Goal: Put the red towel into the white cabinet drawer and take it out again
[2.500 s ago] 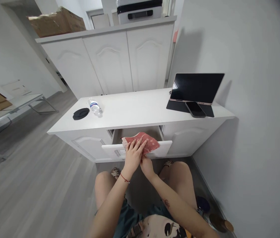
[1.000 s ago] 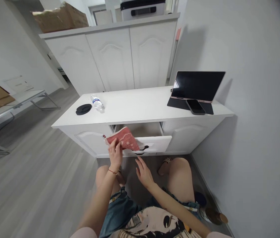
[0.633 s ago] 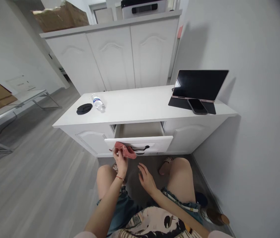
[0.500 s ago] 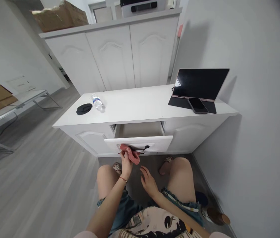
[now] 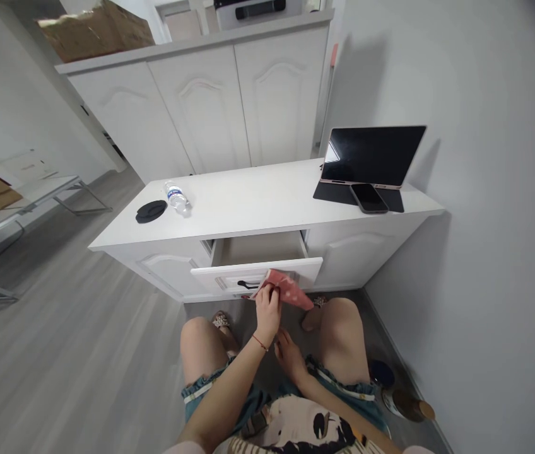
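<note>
My left hand (image 5: 268, 311) is closed on a folded red cloth (image 5: 288, 290) with pale dots and presses it against the front panel of an open white drawer (image 5: 229, 273), beside the black handle (image 5: 246, 285). Below it, my right hand (image 5: 288, 353) hovers between my knees with the fingers loosely apart and nothing in them. The drawer's inside (image 5: 258, 247) looks bare. I crouch in front of the low white cabinet (image 5: 253, 205).
On the cabinet top lie a water bottle (image 5: 175, 197) on its side, a black round lid (image 5: 151, 211), a tablet (image 5: 370, 156) propped on its stand and a phone (image 5: 368, 197). A wall stands close on the right. Tall white cupboards (image 5: 211, 107) rise behind; grey floor lies to the left.
My left hand took the cloth off the drawer's top edge, lowered it to the front panel and slid it rightward past the handle. My right hand let go and dropped toward my lap.
</note>
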`<act>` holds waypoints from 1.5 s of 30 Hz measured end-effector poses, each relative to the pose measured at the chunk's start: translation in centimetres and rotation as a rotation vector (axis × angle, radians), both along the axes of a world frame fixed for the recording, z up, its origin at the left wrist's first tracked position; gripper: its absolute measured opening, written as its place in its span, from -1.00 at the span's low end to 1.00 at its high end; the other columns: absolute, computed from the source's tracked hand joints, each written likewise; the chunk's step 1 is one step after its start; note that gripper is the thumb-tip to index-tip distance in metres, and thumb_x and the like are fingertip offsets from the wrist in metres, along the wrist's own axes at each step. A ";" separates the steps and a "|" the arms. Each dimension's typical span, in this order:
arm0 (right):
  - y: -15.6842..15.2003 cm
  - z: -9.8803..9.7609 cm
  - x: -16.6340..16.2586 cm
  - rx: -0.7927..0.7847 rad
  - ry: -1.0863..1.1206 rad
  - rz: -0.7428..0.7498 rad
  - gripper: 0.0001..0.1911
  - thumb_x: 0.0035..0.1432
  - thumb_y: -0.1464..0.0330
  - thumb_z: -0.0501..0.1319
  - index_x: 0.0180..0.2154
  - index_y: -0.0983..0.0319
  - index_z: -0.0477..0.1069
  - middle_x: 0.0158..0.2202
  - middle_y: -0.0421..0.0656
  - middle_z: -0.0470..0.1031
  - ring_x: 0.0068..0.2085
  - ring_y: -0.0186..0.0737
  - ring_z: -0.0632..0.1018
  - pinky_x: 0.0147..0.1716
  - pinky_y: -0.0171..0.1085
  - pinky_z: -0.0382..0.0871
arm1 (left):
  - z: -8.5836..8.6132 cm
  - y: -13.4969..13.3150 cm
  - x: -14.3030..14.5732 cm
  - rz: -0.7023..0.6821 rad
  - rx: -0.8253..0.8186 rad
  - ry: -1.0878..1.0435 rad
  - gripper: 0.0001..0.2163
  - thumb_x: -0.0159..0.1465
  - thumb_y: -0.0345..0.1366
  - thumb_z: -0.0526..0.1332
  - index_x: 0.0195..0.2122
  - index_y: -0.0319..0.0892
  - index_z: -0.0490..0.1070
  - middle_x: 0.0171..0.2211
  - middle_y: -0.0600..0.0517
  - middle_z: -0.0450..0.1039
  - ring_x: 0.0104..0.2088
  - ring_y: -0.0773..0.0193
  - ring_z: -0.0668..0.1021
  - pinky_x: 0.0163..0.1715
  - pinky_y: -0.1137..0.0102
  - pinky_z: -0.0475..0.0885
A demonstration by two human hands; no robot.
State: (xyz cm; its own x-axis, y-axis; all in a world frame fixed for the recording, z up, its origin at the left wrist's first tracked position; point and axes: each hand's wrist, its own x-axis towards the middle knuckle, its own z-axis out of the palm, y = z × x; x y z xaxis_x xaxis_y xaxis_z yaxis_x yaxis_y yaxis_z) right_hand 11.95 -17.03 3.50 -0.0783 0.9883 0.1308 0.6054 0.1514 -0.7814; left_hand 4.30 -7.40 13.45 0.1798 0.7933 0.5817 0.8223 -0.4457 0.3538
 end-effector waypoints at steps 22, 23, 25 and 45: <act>5.1 5.8 1.1 0.259 0.084 -0.123 -0.60 0.24 0.43 -0.04 0.10 0.24 0.25 0.11 0.07 0.28 0.07 -0.11 0.43 -0.05 -0.09 0.44 | 3.9 3.3 -1.1 -0.212 0.162 0.093 -0.72 0.27 -0.49 0.06 -0.01 -0.20 0.35 -0.04 -0.16 0.39 0.02 0.12 0.39 0.02 0.17 0.35; 5.4 6.2 1.1 0.268 0.091 -0.130 -0.60 0.25 0.42 -0.04 0.10 0.24 0.24 0.12 0.08 0.27 0.08 -0.11 0.42 -0.05 -0.11 0.45 | 4.0 3.2 -1.8 -0.198 0.168 0.064 -0.71 0.27 -0.49 0.05 -0.01 -0.20 0.34 -0.04 -0.17 0.39 0.03 0.13 0.38 0.03 0.16 0.34; 6.0 7.1 1.0 0.288 0.098 -0.145 -0.60 0.26 0.39 -0.04 0.12 0.24 0.23 0.12 0.09 0.26 0.08 -0.11 0.42 -0.04 -0.11 0.44 | 3.8 3.0 -3.4 -0.150 0.174 -0.005 -0.71 0.27 -0.49 0.04 0.00 -0.19 0.34 -0.03 -0.17 0.39 0.06 0.13 0.37 0.06 0.15 0.32; 11.2 12.3 -0.8 0.258 -0.124 -0.011 -0.70 0.28 0.27 0.04 -0.04 0.14 0.44 -0.07 -0.13 0.49 -0.18 -0.22 0.55 -0.19 -0.28 0.41 | -2.4 2.3 -12.2 0.485 -0.071 -0.596 -0.54 0.13 -0.52 0.08 0.09 -0.25 0.16 0.18 -0.28 0.02 0.21 0.03 0.22 0.18 0.11 0.13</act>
State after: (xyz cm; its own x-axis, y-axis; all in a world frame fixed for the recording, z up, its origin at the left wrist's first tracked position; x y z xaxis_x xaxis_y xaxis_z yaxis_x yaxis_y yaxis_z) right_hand 11.14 -5.85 15.75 -0.0988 0.9244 0.3684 0.6968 0.3286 -0.6376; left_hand -7.90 -5.05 11.04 -0.5251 0.7426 0.4157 0.5811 -0.0440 0.8126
